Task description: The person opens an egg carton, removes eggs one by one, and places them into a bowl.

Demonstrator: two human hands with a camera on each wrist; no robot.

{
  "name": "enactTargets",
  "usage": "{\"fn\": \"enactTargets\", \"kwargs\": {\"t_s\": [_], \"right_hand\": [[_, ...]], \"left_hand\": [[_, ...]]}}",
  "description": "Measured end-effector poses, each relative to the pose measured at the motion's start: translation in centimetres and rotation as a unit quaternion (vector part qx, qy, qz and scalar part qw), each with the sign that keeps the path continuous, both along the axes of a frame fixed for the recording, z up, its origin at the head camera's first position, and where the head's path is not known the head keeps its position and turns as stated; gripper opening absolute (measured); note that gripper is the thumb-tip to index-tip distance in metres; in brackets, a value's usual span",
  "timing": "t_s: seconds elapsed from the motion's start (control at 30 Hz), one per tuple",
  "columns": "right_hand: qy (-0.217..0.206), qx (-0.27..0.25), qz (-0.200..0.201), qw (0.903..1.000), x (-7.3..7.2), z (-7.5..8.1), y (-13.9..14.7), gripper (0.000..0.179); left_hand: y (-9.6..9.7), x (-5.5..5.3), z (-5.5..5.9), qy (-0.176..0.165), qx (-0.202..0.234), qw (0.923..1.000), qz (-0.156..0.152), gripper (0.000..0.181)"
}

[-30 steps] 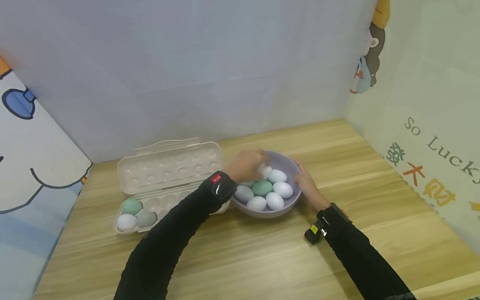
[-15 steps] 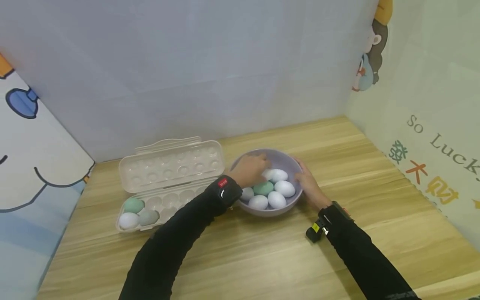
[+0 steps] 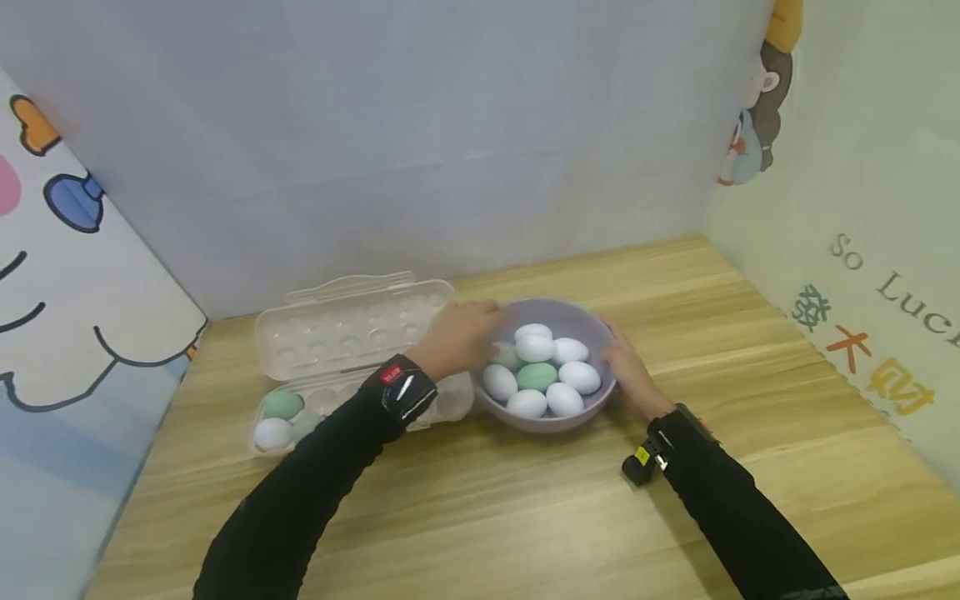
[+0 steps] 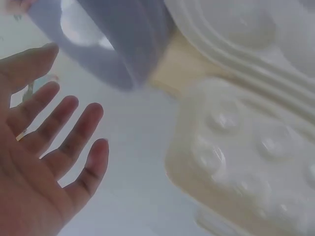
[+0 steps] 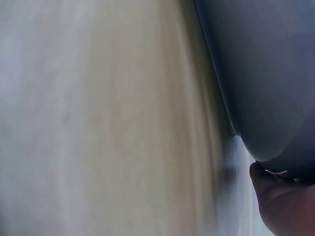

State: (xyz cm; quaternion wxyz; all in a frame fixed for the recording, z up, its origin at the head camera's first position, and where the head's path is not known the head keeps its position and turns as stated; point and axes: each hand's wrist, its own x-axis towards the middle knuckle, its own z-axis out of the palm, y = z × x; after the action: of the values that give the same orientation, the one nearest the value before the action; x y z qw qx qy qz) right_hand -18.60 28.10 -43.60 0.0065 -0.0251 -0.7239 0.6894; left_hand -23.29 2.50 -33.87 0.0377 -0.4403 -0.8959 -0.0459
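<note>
My left hand (image 3: 461,337) is over the bowl's left side, beside the carton lid. In the left wrist view its fingers (image 4: 88,120) are spread and hold nothing. My right hand (image 3: 632,375) grips the right rim of a lilac bowl (image 3: 546,423); in the right wrist view a fingertip lies against the bowl's wall (image 5: 261,73). The bowl holds several white eggs (image 3: 580,377) and a green egg (image 3: 536,377). A clear egg carton (image 3: 352,329) lies with its lid up at left, with a green egg (image 3: 282,405) and a white egg (image 3: 273,434) at its left end.
Everything stands on a wood-grain table (image 3: 487,517). A pale cloth wall (image 3: 450,167) rises at the back, with printed panels on both sides. My left sleeve (image 3: 300,492) crosses in front of the carton and hides part of its tray.
My left hand has released a white egg among those in the bowl and drawn back left toward the carton. My right hand stays at the bowl's rim. The head view has shifted slightly.
</note>
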Motion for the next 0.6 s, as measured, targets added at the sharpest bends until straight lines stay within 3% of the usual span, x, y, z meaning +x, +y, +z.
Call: {"fn": "enactTargets", "kwargs": {"t_s": [0.2, 0.33, 0.47, 0.53, 0.6], "right_hand": [[0.003, -0.001, 0.006, 1.0, -0.1, 0.3, -0.1, 0.074], [0.0, 0.005, 0.005, 1.0, -0.1, 0.4, -0.1, 0.074], [-0.004, 0.003, 0.007, 1.0, 0.1, 0.6, -0.2, 0.074], [-0.007, -0.002, 0.009, 0.9999, 0.2, 0.6, -0.3, 0.075], [-0.01, -0.003, 0.011, 0.9999, 0.4, 0.7, -0.5, 0.075]], "left_hand": [[-7.1, 0.3, 1.1, 0.054, 0.023, 0.9977, 0.035, 0.036], [-11.7, 0.9, 1.3, 0.045, 0.004, 0.9967, 0.067, 0.034], [-15.9, 1.7, 1.3, -0.033, -0.032, 0.992, 0.117, 0.035], [-17.7, 2.1, 1.2, -0.094, -0.053, 0.9822, 0.154, 0.038], [-19.3, 2.5, 1.1, -0.152, -0.08, 0.9674, 0.186, 0.041]]}}
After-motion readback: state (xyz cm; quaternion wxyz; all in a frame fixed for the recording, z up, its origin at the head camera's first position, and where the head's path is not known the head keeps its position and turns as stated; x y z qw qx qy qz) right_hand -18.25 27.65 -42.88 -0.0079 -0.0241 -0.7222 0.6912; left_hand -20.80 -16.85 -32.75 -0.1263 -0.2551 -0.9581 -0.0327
